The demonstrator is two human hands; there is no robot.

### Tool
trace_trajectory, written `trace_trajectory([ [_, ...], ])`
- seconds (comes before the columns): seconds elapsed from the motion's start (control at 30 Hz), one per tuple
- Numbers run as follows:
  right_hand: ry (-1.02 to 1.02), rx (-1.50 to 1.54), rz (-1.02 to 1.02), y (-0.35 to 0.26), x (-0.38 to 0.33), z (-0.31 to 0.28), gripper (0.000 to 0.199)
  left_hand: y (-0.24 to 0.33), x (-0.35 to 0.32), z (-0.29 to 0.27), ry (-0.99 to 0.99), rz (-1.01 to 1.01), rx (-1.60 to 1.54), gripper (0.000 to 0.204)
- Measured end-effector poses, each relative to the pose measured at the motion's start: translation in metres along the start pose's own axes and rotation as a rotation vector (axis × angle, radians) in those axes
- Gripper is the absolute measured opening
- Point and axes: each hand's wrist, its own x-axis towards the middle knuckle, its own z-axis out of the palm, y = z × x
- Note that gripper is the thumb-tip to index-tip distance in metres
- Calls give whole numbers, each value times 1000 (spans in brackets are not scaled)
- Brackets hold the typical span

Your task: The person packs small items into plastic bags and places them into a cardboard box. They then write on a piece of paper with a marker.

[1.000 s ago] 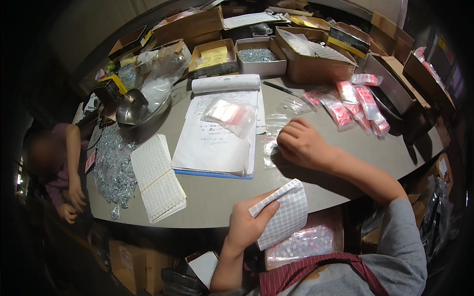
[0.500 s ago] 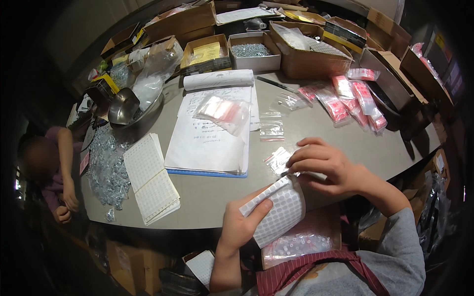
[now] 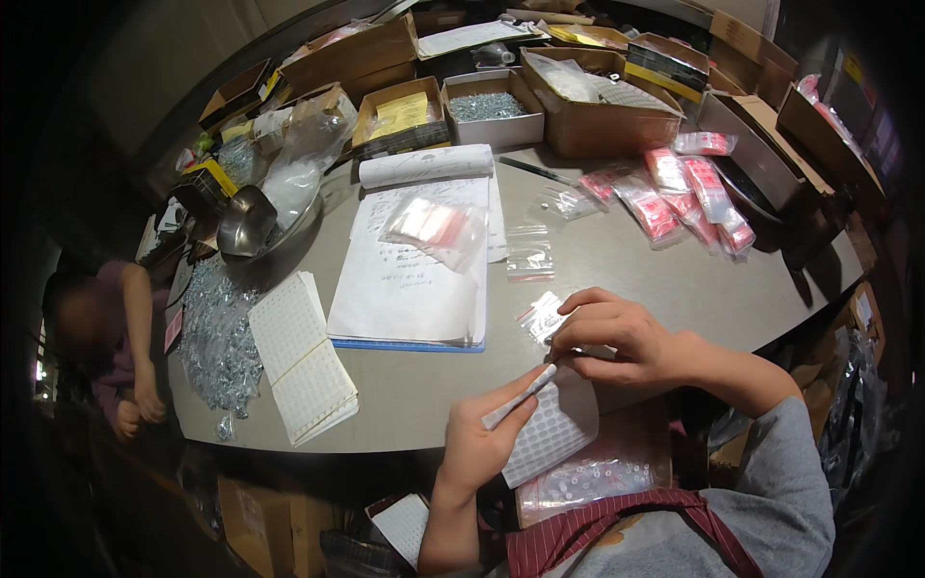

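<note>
My left hand [image 3: 479, 443] grips a sheet of round stickers [image 3: 557, 429], thumb on top, its near edge hanging over my lap. The sheet's upper edge is bent over beside the thumb. At that edge my right hand [image 3: 621, 339] has its fingers curled into a pinch; whatever sits between the fingertips is too small to make out. Just beyond the right fingers lies a small clear zip bag [image 3: 540, 316], and a second zip bag [image 3: 530, 255] lies farther off. Below the sheet, a clear bag of small pale rings [image 3: 597, 474] rests in a box at my lap.
Left of centre lie a clipboard with papers [image 3: 400, 308], sticker sheets [image 3: 306, 371] and a heap of small metal parts in bags [image 3: 220, 332]. A metal scoop [image 3: 248, 222] rests in a bowl. Red-printed packets [image 3: 674, 197] are piled right. Boxes [image 3: 491, 106] line the back. Another person [image 3: 135, 328] sits left.
Both hands have drawn closer at the sheet's upper edge. The sheet now bends over near my left thumb, and my right hand has come slightly lower. The view has shifted a little.
</note>
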Motion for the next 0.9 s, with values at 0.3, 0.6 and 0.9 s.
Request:
trace_trajectory([
  [0.3, 149, -116, 175, 41, 33, -8, 17, 0, -1, -2, 9, -36, 7, 33],
  [0.6, -78, -334, -47, 117, 65, -25, 19, 7, 0, 0, 54, -30, -15, 32],
  [0.9, -158, -712, 416, 43, 11, -44, 15, -8, -5, -2, 66, -77, -131, 33],
])
